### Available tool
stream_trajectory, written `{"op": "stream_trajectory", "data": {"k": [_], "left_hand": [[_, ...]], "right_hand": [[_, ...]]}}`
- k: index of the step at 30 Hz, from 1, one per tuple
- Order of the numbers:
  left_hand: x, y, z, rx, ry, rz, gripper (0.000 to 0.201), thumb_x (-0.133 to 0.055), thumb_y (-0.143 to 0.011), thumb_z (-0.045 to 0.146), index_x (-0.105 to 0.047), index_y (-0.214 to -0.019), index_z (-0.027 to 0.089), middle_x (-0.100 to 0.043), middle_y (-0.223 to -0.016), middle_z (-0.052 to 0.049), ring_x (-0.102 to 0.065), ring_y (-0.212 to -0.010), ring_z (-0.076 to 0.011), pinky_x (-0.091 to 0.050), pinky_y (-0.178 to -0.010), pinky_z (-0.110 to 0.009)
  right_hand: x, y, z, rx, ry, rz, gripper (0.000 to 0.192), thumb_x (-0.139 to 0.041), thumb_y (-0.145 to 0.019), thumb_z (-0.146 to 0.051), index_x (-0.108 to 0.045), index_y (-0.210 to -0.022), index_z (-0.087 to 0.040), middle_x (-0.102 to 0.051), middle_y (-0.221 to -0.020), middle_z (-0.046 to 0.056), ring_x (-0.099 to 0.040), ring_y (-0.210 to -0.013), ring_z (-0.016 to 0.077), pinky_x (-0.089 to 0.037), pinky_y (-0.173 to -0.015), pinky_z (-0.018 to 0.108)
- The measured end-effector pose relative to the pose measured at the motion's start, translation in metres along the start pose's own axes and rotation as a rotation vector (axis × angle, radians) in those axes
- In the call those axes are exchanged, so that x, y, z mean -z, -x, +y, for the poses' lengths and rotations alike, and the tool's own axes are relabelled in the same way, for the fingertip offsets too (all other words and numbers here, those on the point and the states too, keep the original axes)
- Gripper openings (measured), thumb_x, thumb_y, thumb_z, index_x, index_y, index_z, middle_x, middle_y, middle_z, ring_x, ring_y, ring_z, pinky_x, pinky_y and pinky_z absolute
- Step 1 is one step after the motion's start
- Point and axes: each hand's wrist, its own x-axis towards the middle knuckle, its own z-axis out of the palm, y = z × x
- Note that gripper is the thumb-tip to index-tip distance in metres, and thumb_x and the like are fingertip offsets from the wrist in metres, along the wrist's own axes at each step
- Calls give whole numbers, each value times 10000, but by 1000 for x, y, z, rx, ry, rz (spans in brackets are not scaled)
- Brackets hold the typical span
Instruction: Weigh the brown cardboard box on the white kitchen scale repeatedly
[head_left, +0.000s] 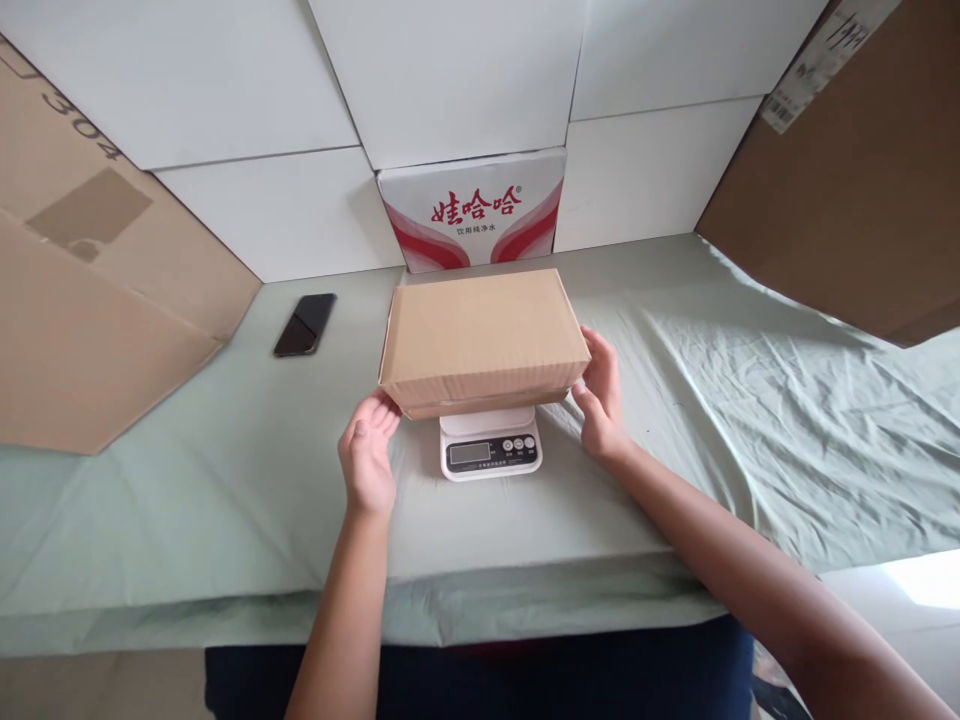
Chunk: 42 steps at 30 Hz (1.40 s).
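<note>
I see everything in even, soft daylight, sharp throughout; my forearms throw only faint shadows. Bright glare burns out the lower right corner, and the wide lens bends the edges outward.

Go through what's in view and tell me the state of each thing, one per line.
Box: closed, resting on the scale.
Scale: under the box, display too small to read.
Phone: screen dark, flat on the cloth.
Left hand: open, fingertips at the box's left bottom corner.
Right hand: open, fingers against the box's right side.
Printed carton: closed, upright behind the box.
</note>
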Motion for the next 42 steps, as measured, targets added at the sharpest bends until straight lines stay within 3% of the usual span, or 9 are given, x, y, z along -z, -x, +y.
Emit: {"op": "stream_trajectory", "data": {"k": [5, 8, 20, 33, 42], "left_hand": [[-1, -3, 4, -34, 23, 32, 677, -627, -865, 734, -767, -1293, 227, -705, -1441, -190, -628, -1404, -384, -447, -1196, -555], [-3, -4, 9, -35, 41, 55, 652, -618, -873, 726, -777, -1287, 249, -687, -1478, -168, -612, -1427, -365, -448, -1205, -523], [-6, -6, 11, -16, 46, 91, 674, -621, -840, 750, -789, -1257, 248, -675, -1495, -164, -598, -1443, -362, -440, -1218, -518], [-5, -5, 9, 6, 6, 47, 751, -516, -890, 788, -761, -1316, 221, -696, -1458, -183, -595, -1444, -371, -434, -1217, -524], [-8, -1, 7, 79, -55, -32, 909, -505, -809, 909, -759, -1310, 195, -669, -1474, -229, -564, -1457, -428, -375, -1224, -600]], "right_hand": [[16, -22, 12, 1, 14, 335, 600, -514, -901, -638, -467, -1459, -421, -575, -1370, 75, -615, -1253, 335, -550, -997, 603], [22, -28, 18, -88, -27, 405, 550, -500, -892, -589, -490, -1412, -409, -584, -1333, 78, -631, -1233, 331, -556, -982, 597], [10, -21, 18, -145, -76, 270, 420, -503, -896, -554, -598, -1250, -347, -637, -1148, 72, -646, -1172, 302, -550, -988, 532], [6, -16, 17, -158, -65, 183, 420, -493, -943, -580, -609, -1267, -338, -663, -1165, 68, -642, -1181, 297, -548, -1011, 521], [-1, -9, -16, -97, -84, -72, 579, -475, -1000, -652, -500, -1511, -382, -590, -1553, 72, -548, -1431, 361, -530, -1103, 594]]}}
